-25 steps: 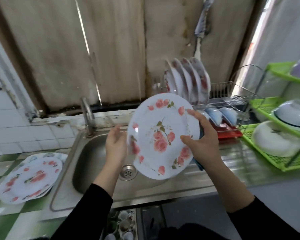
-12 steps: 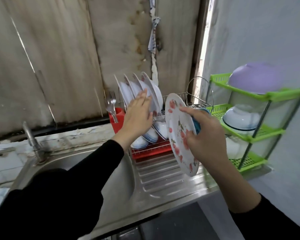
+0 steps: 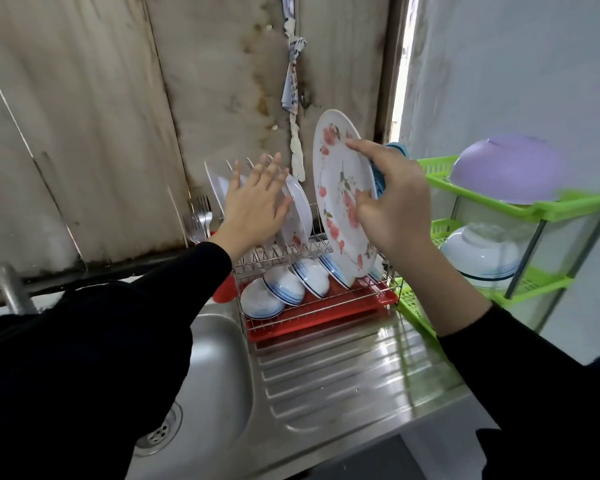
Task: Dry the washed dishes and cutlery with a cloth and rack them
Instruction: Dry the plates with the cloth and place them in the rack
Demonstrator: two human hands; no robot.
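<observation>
Two hands at a dish rack, one bringing a floral plate to it.

The right hand [image 3: 392, 206] grips the floral plate [image 3: 340, 188] upright by its rim, a blue cloth [image 3: 380, 183] bunched behind it, just above the wire dish rack [image 3: 321, 245] on the steel counter [image 3: 343, 375]. The left hand [image 3: 257, 206], fingers straight, presses flat against the white plates [image 3: 300, 216] standing in the rack. Blue-rimmed bowls [image 3: 284, 285] lie on the lower tier, and forks [image 3: 200, 216] stand at its left.
</observation>
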